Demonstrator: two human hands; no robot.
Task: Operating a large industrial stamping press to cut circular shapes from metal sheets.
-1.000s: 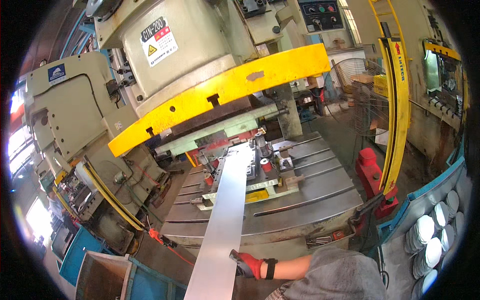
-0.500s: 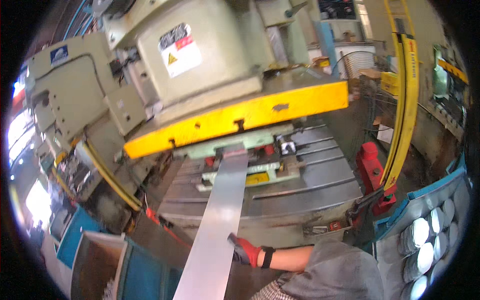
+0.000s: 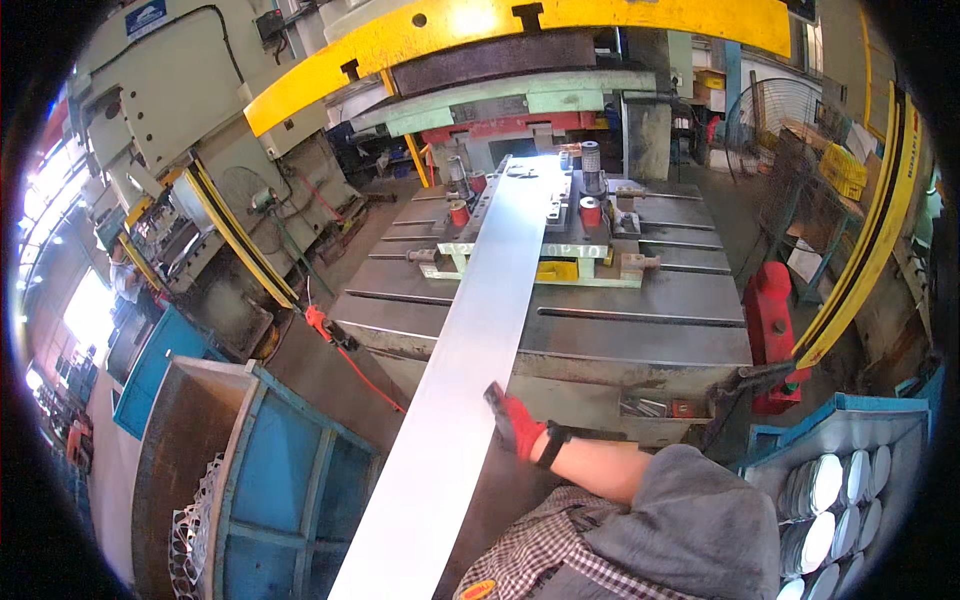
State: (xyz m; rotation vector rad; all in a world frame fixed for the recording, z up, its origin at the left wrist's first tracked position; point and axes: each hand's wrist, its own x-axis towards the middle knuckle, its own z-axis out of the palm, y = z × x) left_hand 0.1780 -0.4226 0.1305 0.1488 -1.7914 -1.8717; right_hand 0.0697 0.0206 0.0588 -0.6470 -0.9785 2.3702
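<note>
A long, flat, shiny metal strip slants from the lower edge up to the press. Its far end lies on the lower die, where a bright glare covers it. My right hand, in a red and dark glove, grips the strip's right edge about midway along, fingers partly hidden by the sheet. My left hand is outside the picture. Above the lower die, with a gap between, hangs the upper die with a pale green plate, under the press's yellow-edged slide.
A blue bin with perforated scrap stands at the left. At the right, a blue-edged container holds stacked round metal discs. Yellow posts and a red pedestal flank the slotted press bed.
The slide and upper die have risen off the lower die, baring the strip's far end. My view has shifted. My right hand keeps its hold on the strip's edge.
</note>
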